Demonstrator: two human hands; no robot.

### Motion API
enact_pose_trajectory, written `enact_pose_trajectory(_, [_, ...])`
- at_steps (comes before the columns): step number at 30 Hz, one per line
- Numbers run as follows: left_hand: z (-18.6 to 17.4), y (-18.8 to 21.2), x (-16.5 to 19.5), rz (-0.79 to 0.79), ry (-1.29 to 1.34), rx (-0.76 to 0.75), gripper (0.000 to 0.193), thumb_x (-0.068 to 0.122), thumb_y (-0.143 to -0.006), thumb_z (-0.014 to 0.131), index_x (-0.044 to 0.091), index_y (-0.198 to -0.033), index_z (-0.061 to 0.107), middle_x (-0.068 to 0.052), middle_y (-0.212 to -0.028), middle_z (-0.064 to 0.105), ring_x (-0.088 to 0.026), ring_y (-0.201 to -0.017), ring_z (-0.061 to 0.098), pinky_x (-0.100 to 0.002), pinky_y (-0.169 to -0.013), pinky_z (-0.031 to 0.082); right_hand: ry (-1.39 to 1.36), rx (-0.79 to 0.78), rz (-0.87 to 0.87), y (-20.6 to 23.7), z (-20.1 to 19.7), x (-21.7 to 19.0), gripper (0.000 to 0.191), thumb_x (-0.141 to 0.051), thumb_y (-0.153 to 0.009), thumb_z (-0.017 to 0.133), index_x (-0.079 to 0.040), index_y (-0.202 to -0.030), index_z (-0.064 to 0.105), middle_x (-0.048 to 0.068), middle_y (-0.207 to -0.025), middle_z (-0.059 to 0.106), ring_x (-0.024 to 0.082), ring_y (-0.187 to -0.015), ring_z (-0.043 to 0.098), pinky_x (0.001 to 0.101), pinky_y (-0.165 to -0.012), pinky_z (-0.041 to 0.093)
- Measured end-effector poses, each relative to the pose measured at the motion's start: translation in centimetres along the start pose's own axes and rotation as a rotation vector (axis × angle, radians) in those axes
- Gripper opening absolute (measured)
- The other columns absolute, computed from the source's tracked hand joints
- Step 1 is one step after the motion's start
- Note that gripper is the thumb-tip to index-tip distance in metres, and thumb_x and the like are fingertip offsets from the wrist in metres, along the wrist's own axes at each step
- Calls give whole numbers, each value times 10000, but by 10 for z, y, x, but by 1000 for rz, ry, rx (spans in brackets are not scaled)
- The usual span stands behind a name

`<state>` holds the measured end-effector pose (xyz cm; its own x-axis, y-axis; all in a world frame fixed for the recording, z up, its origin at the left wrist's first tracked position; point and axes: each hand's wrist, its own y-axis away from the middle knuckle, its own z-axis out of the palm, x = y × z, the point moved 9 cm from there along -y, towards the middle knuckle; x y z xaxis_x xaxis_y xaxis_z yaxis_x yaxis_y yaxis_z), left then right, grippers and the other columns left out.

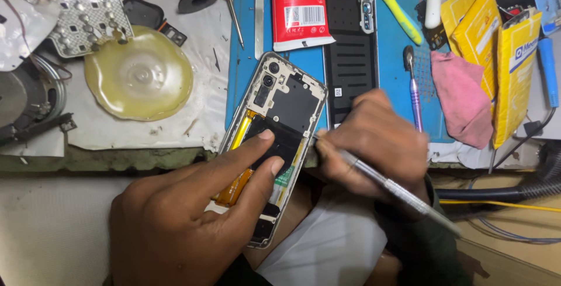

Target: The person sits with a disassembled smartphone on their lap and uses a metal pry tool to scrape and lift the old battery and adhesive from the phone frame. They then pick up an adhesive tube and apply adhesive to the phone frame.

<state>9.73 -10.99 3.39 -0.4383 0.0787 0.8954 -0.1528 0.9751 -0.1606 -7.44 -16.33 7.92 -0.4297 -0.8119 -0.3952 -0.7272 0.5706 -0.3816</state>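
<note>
Head view: opened smartphone (274,140) lies tilted on the bench edge, long axis toward the person; left hand (193,216) presses two fingers on it, right hand (374,140) clamps a metal pry tool (391,189) at its right edge.

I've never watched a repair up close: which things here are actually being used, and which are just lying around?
In use: opened phone, steadied by the left hand; metal tool in the right hand.

Lying about: back cover, red tube, pink cloth, purple screwdriver, yellow packets.
</note>
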Motion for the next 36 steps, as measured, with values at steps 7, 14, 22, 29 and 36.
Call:
enact_pose_trajectory(7, [-2,-3,3,-11,21,0,307,232,-809,856,179,-1104,791,-46,-916,777,-126,-722,768,-267,-606,557,17,25,18,-1,-4,4,152,4,-836,800,12,-913,669,93,-773,642,248,-673,607,376,-682,459])
enact_pose_trajectory(14, [-4,-3,8,49,11,27,297,208,-806,852,142,-1086,780,-74,-945,774,-152,-749,767,-273,-626,571,-29,-15,37,-1,-3,6,157,23,-802,799,10,-891,669,92,-752,631,238,-660,603,386,-707,450])
enact_pose_trajectory(22, [1,-1,-2,-81,26,-21,310,255,-812,862,200,-1111,804,-62,-898,779,-115,-648,758,-262,-550,542,17,21,72,-1,-7,9,151,39,-827,789,19,-899,658,104,-764,629,254,-688,620,380,-723,456])
enact_pose_trajectory(29, [-1,-3,2,-20,30,-22,289,232,-815,845,163,-1090,790,-82,-929,781,-144,-725,778,-266,-594,569,-50,-19,73,-1,-5,11,149,18,-834,799,27,-917,675,104,-766,640,242,-676,620,384,-747,470])
enact_pose_trajectory(36, [2,-1,-5,-110,42,-50,309,271,-815,854,216,-1115,802,-76,-884,777,-125,-647,765,-268,-543,539,8,45,113,-1,-10,11,129,36,-863,784,28,-929,673,123,-811,668,260,-721,643,353,-715,458])
